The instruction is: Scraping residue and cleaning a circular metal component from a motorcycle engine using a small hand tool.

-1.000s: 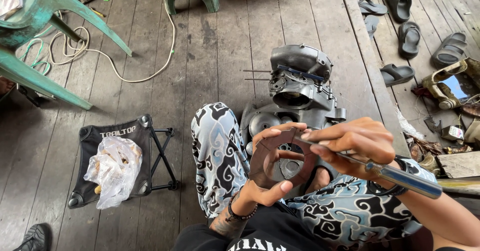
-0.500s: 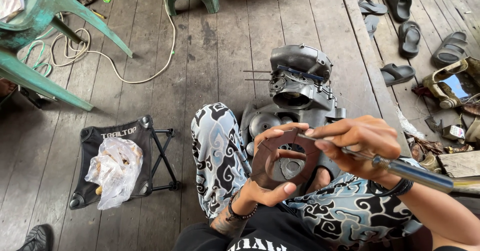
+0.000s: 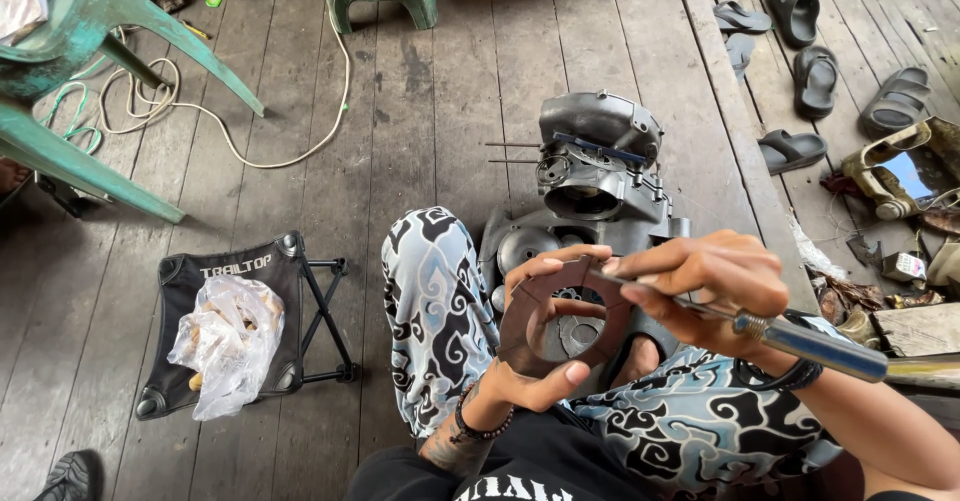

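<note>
Brown and ring-shaped, the gasket (image 3: 560, 311) sits pinched in my left hand (image 3: 530, 361), thumb at six o'clock, fingers curled over the rim at twelve. My right hand (image 3: 700, 281) is clamped on a metal-handled tool (image 3: 800, 341), its tip touching the gasket's edge at about two o'clock. Beyond my hands, at twelve, the grey engine block (image 3: 600, 171) stands on the wooden floor (image 3: 430, 111). At nine o'clock a folding stool (image 3: 250, 271) carries a plastic bag (image 3: 225, 341).
</note>
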